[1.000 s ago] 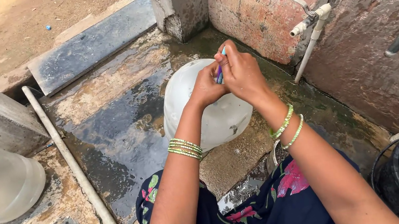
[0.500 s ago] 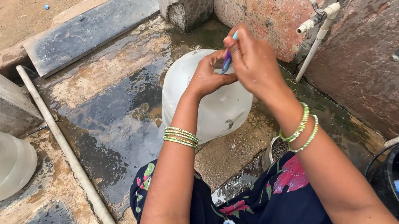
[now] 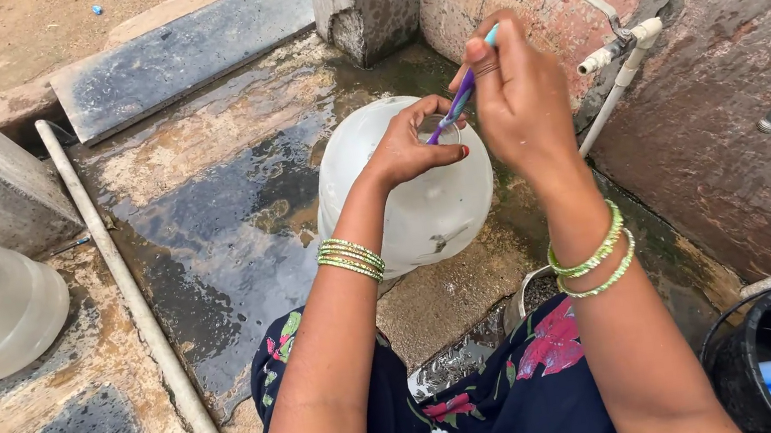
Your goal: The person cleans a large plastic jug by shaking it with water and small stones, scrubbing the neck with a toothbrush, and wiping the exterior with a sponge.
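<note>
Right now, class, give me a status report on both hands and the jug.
Left hand grips white plastic jug at its mouth. Right hand holds toothbrush, head at the opening. Nothing blocking; tap alongside.

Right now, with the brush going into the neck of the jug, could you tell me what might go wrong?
1. The brush is thin and held high by the right hand; it could slip and drop through the neck into the jug.
2. The round jug stands on wet ground, steadied only by the left hand at the rim; it may tip or roll.
3. The tap is close behind the right hand, which could knock it.
</note>
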